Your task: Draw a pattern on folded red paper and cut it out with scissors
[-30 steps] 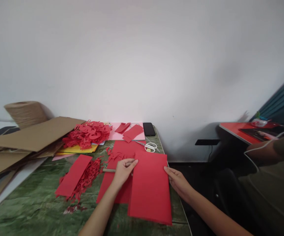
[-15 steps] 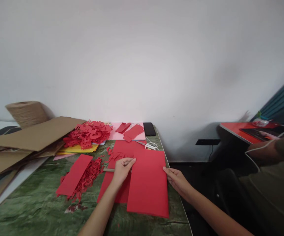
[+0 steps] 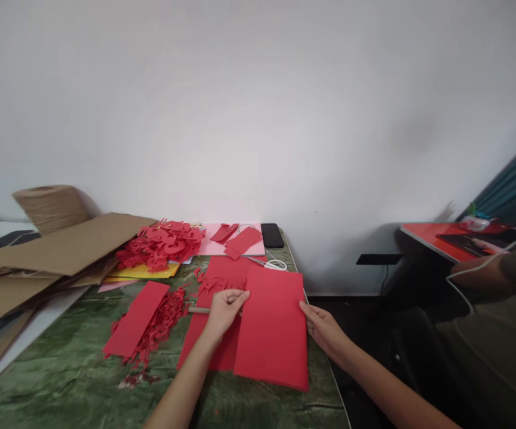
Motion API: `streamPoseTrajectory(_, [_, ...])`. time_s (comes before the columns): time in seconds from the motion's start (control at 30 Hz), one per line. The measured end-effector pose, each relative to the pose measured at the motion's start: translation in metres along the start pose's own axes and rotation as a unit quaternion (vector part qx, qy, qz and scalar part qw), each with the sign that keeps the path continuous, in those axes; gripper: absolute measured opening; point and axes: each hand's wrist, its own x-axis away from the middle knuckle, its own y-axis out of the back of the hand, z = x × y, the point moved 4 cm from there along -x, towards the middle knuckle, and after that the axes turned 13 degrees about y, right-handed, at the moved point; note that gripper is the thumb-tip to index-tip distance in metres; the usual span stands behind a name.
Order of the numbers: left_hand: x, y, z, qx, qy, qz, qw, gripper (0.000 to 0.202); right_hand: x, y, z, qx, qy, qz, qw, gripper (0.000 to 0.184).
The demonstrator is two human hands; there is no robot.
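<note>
Between my hands a red sheet of paper (image 3: pixel 271 328), apparently folded, is held slightly raised over the table's right edge. Its left edge is pinched by my left hand (image 3: pixel 227 308), thumb on top. A thin greyish stick (image 3: pixel 199 310) passes behind that hand; whether the hand grips it is hidden. My right hand (image 3: pixel 323 326) pinches the right edge between thumb and fingers. Beneath lies another red sheet (image 3: pixel 215 351) with small red cut scraps. White-handled scissors (image 3: pixel 277 264) rest just beyond the held paper, partly covered by it.
Red cut-outs (image 3: pixel 164 243) are heaped left, and a red strip (image 3: pixel 137 319) lies on a smaller pile. Cardboard (image 3: pixel 65 244), a twine spool (image 3: pixel 50 208), a black phone (image 3: pixel 272 235) and a pink sheet (image 3: pixel 204 244) sit behind. A person's arm (image 3: pixel 481 277) is at right.
The held paper has shifted slightly to the right, its lower edge rising a little, and covers more of the scissors. Both hands keep their pinch and have moved slightly right with it.
</note>
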Motion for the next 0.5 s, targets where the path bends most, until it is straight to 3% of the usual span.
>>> streamPoseTrajectory(0.5, [-0.0036,0.0047,0.0033,0.010,-0.015,-0.030,0.999,0.029,0.0014,-0.0010,-0.0008,0.073,-0.001,0.033,0.997,0.028])
